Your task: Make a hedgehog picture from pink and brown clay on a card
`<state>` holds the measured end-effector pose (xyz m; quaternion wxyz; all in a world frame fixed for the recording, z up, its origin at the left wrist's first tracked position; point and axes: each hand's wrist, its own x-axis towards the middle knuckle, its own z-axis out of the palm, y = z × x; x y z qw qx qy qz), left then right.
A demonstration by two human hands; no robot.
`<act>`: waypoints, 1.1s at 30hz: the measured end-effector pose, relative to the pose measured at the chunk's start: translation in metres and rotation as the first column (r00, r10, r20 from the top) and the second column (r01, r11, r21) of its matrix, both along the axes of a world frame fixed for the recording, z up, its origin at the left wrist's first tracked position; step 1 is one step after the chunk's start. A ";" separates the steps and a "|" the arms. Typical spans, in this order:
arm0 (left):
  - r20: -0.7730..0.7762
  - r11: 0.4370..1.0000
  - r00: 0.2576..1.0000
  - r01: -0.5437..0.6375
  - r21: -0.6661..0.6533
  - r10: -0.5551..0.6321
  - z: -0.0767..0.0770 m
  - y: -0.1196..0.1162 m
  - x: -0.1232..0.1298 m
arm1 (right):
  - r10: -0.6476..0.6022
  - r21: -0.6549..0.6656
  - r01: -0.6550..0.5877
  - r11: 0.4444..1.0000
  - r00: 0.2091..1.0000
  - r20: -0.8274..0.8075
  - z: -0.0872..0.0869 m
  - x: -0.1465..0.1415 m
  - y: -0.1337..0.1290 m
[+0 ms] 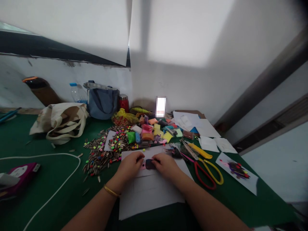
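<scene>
1. No words, brand names or numbers are being made out anywhere in the view.
2. A white label panel (19, 171) is being shown on the magenta packet (24, 177) at the lower left of the frame, but its markings are too small to be read.
3. The small coloured packets (148, 131) at the upper middle of the table are being seen with no legible print.
4. A bright upright rectangle (161, 106) at the top centre is being blurred out, so nothing on it can be read.

The one view comes from the camera on the person's head, facing forward and down, close above the left hand (131, 166) and right hand (166, 165). It spans the green bench (48, 183) out to the wall (183, 83) beyond.
</scene>
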<state>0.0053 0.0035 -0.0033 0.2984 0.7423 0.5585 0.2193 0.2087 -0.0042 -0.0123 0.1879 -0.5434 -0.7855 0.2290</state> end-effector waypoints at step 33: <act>-0.296 0.989 0.954 0.077 0.124 -0.037 0.002 -0.012 0.016 | -0.037 -0.054 0.029 0.998 0.988 -0.151 -0.004 0.012 0.007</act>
